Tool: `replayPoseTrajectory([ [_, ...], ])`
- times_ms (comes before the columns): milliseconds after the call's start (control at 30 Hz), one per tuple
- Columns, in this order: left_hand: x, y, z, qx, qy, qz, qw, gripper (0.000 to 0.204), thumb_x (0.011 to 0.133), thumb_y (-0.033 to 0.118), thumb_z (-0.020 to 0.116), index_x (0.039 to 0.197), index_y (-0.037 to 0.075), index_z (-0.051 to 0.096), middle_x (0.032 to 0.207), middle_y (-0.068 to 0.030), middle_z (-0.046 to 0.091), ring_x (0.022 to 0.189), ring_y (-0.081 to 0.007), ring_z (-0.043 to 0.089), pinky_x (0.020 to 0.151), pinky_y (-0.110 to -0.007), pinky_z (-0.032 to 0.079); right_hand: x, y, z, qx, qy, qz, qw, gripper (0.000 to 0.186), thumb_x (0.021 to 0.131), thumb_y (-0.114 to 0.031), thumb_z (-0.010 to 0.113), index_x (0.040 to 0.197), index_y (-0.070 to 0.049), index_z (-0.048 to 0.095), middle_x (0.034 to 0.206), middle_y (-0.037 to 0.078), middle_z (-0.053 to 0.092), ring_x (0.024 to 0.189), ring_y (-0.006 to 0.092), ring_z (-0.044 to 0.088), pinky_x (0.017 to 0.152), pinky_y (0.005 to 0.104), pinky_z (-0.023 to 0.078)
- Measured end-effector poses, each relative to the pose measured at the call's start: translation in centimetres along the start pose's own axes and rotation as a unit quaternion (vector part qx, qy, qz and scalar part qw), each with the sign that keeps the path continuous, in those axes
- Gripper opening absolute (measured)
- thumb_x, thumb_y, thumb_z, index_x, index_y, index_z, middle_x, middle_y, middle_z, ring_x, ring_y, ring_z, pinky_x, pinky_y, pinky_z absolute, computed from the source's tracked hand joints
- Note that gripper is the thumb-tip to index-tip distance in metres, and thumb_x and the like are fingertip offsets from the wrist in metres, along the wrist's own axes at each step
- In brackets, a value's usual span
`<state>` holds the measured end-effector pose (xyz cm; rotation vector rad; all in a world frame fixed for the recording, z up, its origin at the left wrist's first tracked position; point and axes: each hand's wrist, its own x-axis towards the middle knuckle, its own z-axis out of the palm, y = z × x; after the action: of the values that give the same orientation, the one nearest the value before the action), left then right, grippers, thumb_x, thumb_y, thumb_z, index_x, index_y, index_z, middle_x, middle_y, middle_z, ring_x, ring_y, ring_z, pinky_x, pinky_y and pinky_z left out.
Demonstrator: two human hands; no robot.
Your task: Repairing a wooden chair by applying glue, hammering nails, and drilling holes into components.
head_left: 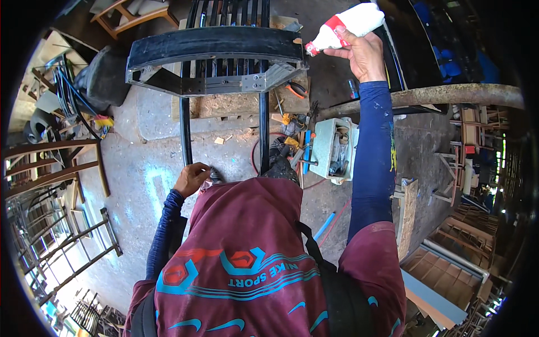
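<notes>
My right hand (368,56) is raised at the upper right, its fingers round a white squeeze bottle (359,21) with a red band. The bottle is tilted, its red-and-white nozzle pointing down and left at the right end of a black curved rail (219,45). This rail belongs to a black wooden chair frame (186,129) with slats and two long bars reaching toward me. A metal plate with screws shows on its underside. My left hand (193,178) is beside the near end of the left bar, fingers curled together; whatever they hold is too small to make out.
Under the frame is a wooden board (224,106) with orange-handled pliers (296,89) on it. A pale open tool container (331,149) stands on the floor to the right. A rusty pipe (455,96) crosses behind my right forearm. Wooden furniture frames (53,168) stand at the left.
</notes>
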<state>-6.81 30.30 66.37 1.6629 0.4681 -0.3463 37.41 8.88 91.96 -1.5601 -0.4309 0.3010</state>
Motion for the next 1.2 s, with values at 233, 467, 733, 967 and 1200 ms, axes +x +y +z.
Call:
replayPoseTrajectory([
  [233,-1.0,-1.6,-0.6,0.012,0.014,-0.021,1.0,0.027,0.094,0.018,0.064,0.105,-0.006,0.068,0.089,-0.0157,0.074,0.085,-0.0214,0.073,0.077,-0.032,0.057,-1.4,0.9,1.3,-0.024,0.013,-0.029,0.999,0.034,0.09,-0.006,0.072,0.119,0.007,0.058,0.109,0.02,0.07,0.09,0.0319,0.073,0.059,0.0433,0.067],
  [467,-0.1,-1.2,-0.9,0.018,0.013,-0.02,1.0,0.028,0.094,0.019,0.063,0.105,-0.007,0.067,0.089,-0.0154,0.074,0.084,-0.0208,0.073,0.077,-0.032,0.057,-1.5,1.9,3.0,-0.09,0.028,-0.158,0.983,0.033,0.091,-0.001,0.07,0.12,0.008,0.057,0.109,0.02,0.07,0.092,0.029,0.074,0.065,0.0389,0.067],
  [733,-0.1,-0.3,-0.9,0.032,0.004,-0.013,0.999,0.028,0.094,0.019,0.063,0.105,-0.007,0.067,0.086,-0.0152,0.074,0.082,-0.0205,0.073,0.075,-0.032,0.056,-4.2,1.9,2.2,-0.141,0.048,-0.17,0.974,0.031,0.083,-0.012,0.08,0.106,0.004,0.066,0.099,0.017,0.074,0.09,0.0221,0.074,0.079,0.0352,0.057],
  [967,0.5,-1.8,0.3,0.0,-0.009,-0.048,0.999,0.022,0.092,0.016,0.064,0.1,-0.004,0.069,0.086,-0.0134,0.073,0.082,-0.0189,0.072,0.075,-0.031,0.056,-5.4,2.3,2.7,-0.186,0.107,-0.196,0.957,0.035,0.082,-0.015,0.082,0.109,0.003,0.066,0.104,0.015,0.073,0.094,0.0205,0.071,0.082,0.0345,0.054],
  [1200,2.5,0.9,0.3,0.025,-0.017,-0.006,1.0,0.023,0.095,0.017,0.063,0.102,-0.004,0.068,0.087,-0.013,0.074,0.082,-0.0182,0.071,0.075,-0.032,0.055,-2.7,1.9,2.5,-0.183,0.053,-0.231,0.954,0.033,0.086,-0.009,0.078,0.112,0.005,0.064,0.107,0.015,0.074,0.096,0.0202,0.072,0.083,0.0331,0.056],
])
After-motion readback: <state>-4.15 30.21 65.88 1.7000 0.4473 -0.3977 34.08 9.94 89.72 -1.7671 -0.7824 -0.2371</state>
